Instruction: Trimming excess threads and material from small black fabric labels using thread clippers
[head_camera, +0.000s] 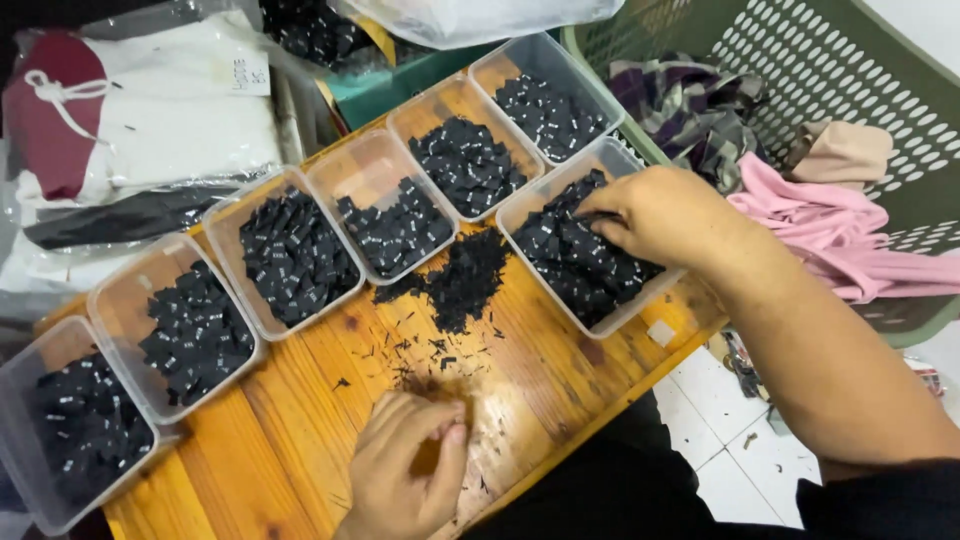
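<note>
On the wooden table (300, 420), at its near edge, we see our left hand (405, 470) lying with the fingers curled narrow together, thumb pressed against them. It seems to pinch something small, but we cannot tell what, because the fingers hide it. Our right hand (660, 215) reaches into the clear tub (590, 250) at the far right side of the table. Its fingertips are closed on some of the small black labels (575, 265) that fill this tub.

Between the two hands, on the bare wood, lies a loose pile of black scraps (460, 280), touching the left wall of that tub, with thin black threads scattered from it toward the left hand.

We judge that some things could go wrong. The tub stands very near the right edge of the table, so a push from the right wrist could tip it over the edge and spill the labels on the floor. The left hand could also sweep scraps off the near edge.

Further along the table, a row of six more tubs (300, 250) with the same black labels runs diagonally to the far left. Beyond the table at the right stands a green laundry basket (880, 90) with a pink cloth (830, 230) and a checked one inside. At the far left lie folded clothes in plastic bags (150, 120).
</note>
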